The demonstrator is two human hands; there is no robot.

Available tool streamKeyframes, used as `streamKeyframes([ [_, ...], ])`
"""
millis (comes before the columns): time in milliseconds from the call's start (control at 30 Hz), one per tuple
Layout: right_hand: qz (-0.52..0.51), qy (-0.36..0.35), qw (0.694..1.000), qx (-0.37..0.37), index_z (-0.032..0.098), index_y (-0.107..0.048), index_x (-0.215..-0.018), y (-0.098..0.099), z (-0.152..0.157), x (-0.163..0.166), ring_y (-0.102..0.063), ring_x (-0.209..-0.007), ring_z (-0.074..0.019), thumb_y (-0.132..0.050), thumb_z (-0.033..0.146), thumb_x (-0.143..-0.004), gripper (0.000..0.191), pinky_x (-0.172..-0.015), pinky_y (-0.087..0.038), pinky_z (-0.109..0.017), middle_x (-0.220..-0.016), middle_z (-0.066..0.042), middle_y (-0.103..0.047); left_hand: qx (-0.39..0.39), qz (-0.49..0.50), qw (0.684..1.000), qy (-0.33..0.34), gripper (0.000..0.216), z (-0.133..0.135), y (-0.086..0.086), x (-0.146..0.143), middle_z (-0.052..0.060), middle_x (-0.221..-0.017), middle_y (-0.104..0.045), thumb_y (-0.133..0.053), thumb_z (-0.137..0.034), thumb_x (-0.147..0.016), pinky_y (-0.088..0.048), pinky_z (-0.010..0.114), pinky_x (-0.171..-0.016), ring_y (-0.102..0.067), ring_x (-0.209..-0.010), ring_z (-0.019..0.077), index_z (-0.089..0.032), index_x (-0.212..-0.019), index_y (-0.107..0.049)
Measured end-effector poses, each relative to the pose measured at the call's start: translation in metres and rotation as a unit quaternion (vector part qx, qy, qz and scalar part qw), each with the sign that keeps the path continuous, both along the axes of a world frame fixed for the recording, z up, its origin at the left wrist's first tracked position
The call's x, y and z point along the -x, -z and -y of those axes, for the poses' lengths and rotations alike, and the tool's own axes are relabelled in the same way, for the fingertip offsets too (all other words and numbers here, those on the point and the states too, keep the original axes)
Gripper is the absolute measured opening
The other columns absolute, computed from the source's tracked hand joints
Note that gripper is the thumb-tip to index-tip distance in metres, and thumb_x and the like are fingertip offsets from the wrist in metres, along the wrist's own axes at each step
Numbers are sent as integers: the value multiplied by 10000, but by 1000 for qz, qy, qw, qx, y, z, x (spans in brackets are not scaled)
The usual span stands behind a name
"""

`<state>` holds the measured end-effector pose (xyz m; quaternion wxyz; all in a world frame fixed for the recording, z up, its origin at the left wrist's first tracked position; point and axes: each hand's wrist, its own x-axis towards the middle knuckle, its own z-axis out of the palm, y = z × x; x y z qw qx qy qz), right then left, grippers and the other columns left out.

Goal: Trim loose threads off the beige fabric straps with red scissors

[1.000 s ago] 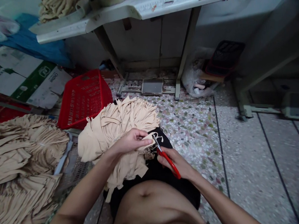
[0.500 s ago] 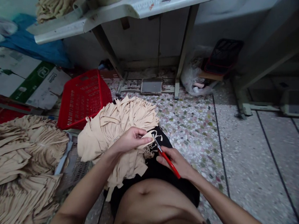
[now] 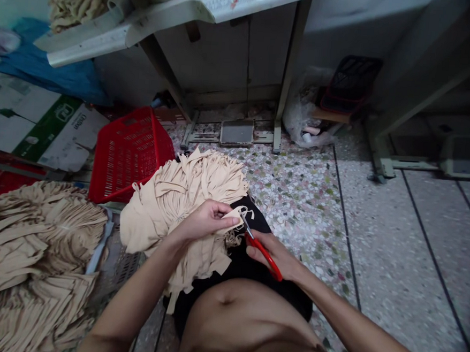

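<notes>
My left hand (image 3: 205,222) pinches a tab of beige stretch fabric (image 3: 232,217) at the edge of a large bundle of beige fabric strips (image 3: 185,191) lying on my lap. My right hand (image 3: 270,253) is shut around a pair of red-handled scissors (image 3: 262,252). Their metal tips (image 3: 246,225) sit right at the pinched tab, and I cannot tell whether the blades are open. Frayed beige threads (image 3: 234,239) hang below the tab, against my black shorts (image 3: 240,265).
Stacked beige fabric strips (image 3: 32,253) lie in a grey plastic crate (image 3: 116,267) to my left. Beyond them are a tipped red basket (image 3: 132,155) and a cardboard box (image 3: 41,125). Ahead stands a sewing table (image 3: 169,16) with a metal treadle (image 3: 237,132) on the terrazzo floor (image 3: 394,251).
The view has drifted slightly, with the room shifting up and left. Both hands stay almost in place, and the scissor tips remain at the fabric tab.
</notes>
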<state>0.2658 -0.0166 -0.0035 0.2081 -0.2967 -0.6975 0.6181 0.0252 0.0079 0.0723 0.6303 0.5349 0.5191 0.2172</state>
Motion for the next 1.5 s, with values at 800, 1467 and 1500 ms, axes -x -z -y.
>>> streamKeyframes([
  [800,-5,199,960,195,222,-506,-671,15,5,15,-422,-430,-113,-846,619,-720,525,-430,-302,-240,-486,55,-511,69,-8,975,213,350,42,-27,39,58,-804,-692,-772,-431,-855,-457,231,-579,-602,-648,141,-187,-1106,-765],
  [1467,8,143,971,193,214,-494,-663,13,3,28,-424,-440,-102,-828,610,-745,525,-441,-303,-222,-493,63,-483,-80,55,969,-226,349,-4,2,71,5,-834,-627,-834,-397,-792,-431,199,-673,-558,-707,92,-144,-945,-648],
  [1500,10,146,970,192,214,-499,-664,10,0,28,-428,-441,-104,-841,602,-735,522,-439,-302,-222,-491,61,-491,-83,69,969,-221,348,-5,-4,66,7,-836,-631,-843,-382,-788,-440,196,-674,-566,-710,91,-142,-945,-647],
])
